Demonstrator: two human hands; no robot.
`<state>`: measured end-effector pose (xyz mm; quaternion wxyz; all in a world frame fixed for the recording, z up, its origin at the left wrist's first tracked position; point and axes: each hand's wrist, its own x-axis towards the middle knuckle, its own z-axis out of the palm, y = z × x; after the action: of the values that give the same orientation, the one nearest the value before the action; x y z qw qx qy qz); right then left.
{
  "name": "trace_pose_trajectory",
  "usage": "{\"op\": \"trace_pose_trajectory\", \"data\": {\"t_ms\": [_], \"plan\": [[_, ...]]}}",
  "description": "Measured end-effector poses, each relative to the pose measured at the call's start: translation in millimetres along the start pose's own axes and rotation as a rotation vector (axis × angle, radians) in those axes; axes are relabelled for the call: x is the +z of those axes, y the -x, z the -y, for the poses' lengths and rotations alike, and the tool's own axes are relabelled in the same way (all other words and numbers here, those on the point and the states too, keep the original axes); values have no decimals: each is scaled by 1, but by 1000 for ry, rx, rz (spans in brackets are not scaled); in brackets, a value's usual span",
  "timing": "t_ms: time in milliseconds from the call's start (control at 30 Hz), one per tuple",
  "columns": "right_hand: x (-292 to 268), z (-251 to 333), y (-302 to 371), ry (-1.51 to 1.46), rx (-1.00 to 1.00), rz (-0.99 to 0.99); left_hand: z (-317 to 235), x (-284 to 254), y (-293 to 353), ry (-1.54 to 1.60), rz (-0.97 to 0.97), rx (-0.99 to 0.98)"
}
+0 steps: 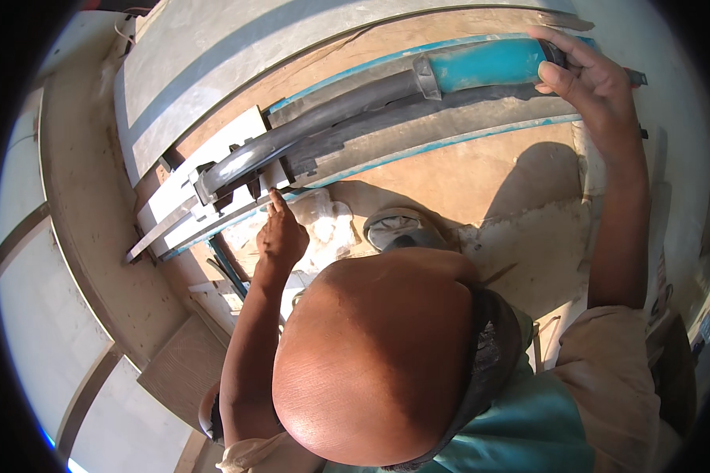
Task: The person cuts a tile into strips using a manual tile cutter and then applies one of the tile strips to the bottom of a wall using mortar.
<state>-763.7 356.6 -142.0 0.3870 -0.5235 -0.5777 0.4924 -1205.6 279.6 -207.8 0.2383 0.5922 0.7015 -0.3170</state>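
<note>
A manual tile cutter with a long dark metal bar (pixel 331 106) lies slantwise on a wooden board. My right hand (pixel 588 83) is closed round the far right end of its thick teal handle (pixel 489 67), thumb on the near side. At the bar's left end, a white tile piece (pixel 241 142) lies under the metal head (pixel 205 185). My left hand (pixel 282 236) is beside the tile's near edge, index finger stretched toward it and the other fingers curled. Its fingertip appears to touch the tile or the cutter base; nothing shows in that hand.
A large grey slab (pixel 189 71) stretches behind the cutter. Crumpled white plastic (pixel 323 225) lies next to my left hand, and a shoe (pixel 398 229) stands just right of it. Pale panels with brown frames (pixel 43 299) line the left side. Hard shadows cross the board.
</note>
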Motion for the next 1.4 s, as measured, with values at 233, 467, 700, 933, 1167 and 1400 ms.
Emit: {"op": "trace_pose_trajectory", "data": {"t_ms": [233,467,700,933,1167,1400], "plan": [[-12,-2,2,33,17,2,1,0,0,-14,-1,-1],[-16,-2,3,74,22,-6,-8,-9,-3,-11,74,-25],[-5,17,1,-131,91,-54,-8,-15,2,-19,95,-38],[-13,4,2,-14,46,5,-5,-11,2,-7,62,-29],[-18,-7,-2,-34,22,30,-4,-9,2,41,66,-56],[-20,-10,0,-41,19,55,-4,-6,0,58,65,-45]]}}
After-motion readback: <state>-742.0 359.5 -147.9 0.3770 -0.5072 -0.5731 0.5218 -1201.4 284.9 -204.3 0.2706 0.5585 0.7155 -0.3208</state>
